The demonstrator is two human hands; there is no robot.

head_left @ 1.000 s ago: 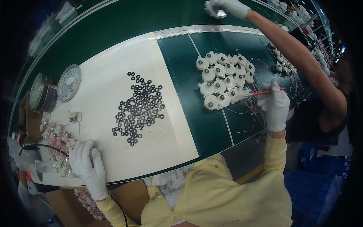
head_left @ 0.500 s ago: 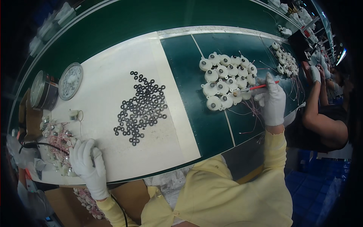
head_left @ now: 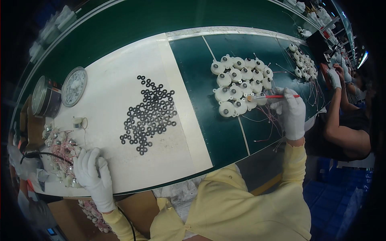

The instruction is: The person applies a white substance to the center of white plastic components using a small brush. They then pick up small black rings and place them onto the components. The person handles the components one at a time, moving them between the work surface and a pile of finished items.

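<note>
white-gloved hands (head_left: 293, 117), pale yellow sleeves (head_left: 293, 164)

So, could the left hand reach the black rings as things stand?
Probably yes: nothing stands between the left hand and the black rings on the white board, though its grip may not be free.

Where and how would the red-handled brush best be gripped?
Probably by its red handle, from the right and near side, as the right hand does: the straight, slim handle points right, away from the white round parts, while the bristles lie over them and are best left free.
</note>
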